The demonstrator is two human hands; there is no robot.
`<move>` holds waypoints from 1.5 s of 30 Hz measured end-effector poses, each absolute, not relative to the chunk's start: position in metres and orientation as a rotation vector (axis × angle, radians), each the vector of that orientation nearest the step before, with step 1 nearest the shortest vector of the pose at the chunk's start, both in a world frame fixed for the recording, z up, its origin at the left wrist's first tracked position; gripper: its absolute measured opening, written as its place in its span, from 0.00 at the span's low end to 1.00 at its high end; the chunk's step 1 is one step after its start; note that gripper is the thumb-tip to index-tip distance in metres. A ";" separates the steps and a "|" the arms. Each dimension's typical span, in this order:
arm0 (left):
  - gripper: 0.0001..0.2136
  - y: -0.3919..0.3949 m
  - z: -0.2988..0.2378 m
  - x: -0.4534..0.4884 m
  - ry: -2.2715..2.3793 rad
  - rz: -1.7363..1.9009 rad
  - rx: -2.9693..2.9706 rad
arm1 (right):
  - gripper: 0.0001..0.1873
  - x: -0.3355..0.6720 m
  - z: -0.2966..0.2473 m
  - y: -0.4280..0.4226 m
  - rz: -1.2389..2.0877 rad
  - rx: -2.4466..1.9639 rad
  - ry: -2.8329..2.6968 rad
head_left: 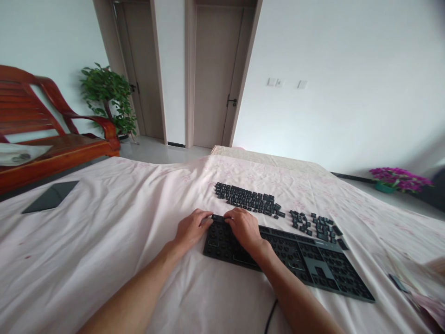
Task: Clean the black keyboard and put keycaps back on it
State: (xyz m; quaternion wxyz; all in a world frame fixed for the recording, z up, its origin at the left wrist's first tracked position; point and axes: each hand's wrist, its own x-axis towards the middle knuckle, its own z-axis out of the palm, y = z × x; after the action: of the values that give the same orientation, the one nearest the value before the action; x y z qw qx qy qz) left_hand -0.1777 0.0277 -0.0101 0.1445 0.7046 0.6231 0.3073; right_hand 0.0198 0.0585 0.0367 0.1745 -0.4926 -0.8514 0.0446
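A black keyboard (288, 250) with its keycaps off lies at an angle on the pink cloth. At its upper left corner, my left hand (193, 227) has thumb and forefinger closed against the edge. My right hand (245, 227) reaches over the keyboard's left part, its fingers curled down at the top row near that corner. What its fingertips hold, if anything, is hidden. Behind the keyboard lie loose black keycaps (248, 198), many set out in rows. A second cluster of keycaps (325, 227) sits further right, by the keyboard's back edge.
The pale pink floral cloth (139, 278) has folds. A dark tablet-like slab (52, 197) lies at left. A black cable (271, 315) runs toward me below the keyboard. A small dark object (398, 283) rests at right. Beyond stand a wooden chair (52, 125) and a leafy plant (109, 97).
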 end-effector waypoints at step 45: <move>0.16 0.027 -0.009 -0.175 1.781 0.884 2.021 | 0.19 0.020 0.032 0.043 0.015 -1.426 -2.492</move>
State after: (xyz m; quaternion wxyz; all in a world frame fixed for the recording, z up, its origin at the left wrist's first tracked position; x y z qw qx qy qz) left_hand -0.1754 0.0274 -0.0093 0.1525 0.7046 0.6208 0.3081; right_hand 0.0202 0.0430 0.0319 0.1346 -0.4921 -0.8601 0.0053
